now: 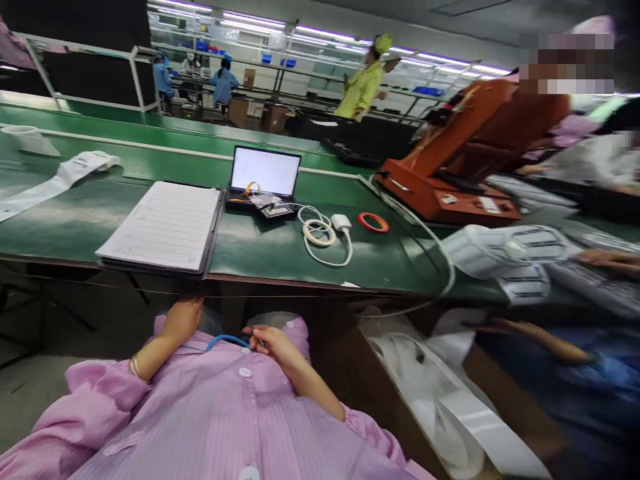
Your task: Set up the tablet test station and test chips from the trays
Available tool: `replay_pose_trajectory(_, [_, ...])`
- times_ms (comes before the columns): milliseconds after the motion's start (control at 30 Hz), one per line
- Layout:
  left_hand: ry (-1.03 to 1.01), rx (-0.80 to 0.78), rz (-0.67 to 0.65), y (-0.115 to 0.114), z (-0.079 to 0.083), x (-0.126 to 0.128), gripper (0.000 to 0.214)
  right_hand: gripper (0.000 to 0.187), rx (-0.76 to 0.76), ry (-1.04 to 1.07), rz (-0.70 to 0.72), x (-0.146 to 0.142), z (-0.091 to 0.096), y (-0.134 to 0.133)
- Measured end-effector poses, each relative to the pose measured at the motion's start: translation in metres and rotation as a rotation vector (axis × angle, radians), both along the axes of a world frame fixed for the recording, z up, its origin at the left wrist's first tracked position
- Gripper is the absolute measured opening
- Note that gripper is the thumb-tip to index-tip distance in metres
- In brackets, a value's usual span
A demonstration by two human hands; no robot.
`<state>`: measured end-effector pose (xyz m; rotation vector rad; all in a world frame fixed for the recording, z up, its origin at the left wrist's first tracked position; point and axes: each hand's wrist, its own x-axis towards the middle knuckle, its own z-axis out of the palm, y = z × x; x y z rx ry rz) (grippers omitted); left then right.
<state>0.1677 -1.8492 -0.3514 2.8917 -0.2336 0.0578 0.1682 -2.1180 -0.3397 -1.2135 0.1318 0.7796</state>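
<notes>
Head view: right hand (276, 347) pinching blue cord (227, 342) at chest, left hand (183, 320) just below green bench edge (260, 247), grip unclear; bench edge blocks clipboard (160, 227), laptop (265, 172) and white charger cable (320, 233) beyond.

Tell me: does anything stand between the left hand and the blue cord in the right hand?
Nothing visible does: only a small gap lies between the left hand and the blue cord, held by the right hand above the pink smock.
</notes>
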Motion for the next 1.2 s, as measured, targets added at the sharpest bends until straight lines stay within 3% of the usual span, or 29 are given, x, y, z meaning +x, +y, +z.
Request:
replay_pose_trajectory(267, [0.036, 0.093, 0.013, 0.005, -0.007, -0.001, 0.045, 0.043, -0.007, -0.038, -0.265, 0.002, -0.01, -0.011])
replay_pose_trajectory(500, [0.063, 0.122, 0.008, 0.006, -0.005, -0.001, 0.048, 0.043, -0.07, -0.207, -0.631, 0.04, -0.009, -0.091])
replay_pose_trajectory(600, [0.067, 0.143, 0.008, 0.004, -0.003, -0.001, 0.047, 0.041, -0.087, -0.231, -0.664, 0.049, -0.009, -0.119])
replay_pose_trajectory(700, [0.077, 0.157, 0.013, 0.004, -0.003, -0.001, 0.048, 0.038, -0.095, -0.242, -0.666, 0.055, -0.011, -0.13])
replay_pose_trajectory(1067, [0.093, 0.127, 0.035, 0.002, -0.004, -0.002, 0.046, 0.032, -0.115, -0.23, -0.694, 0.072, -0.019, -0.134])
replay_pose_trajectory(1200, [0.097, 0.015, 0.077, -0.004, 0.001, 0.004, 0.046, 0.037, -0.142, -0.213, -0.732, 0.076, -0.013, -0.13])
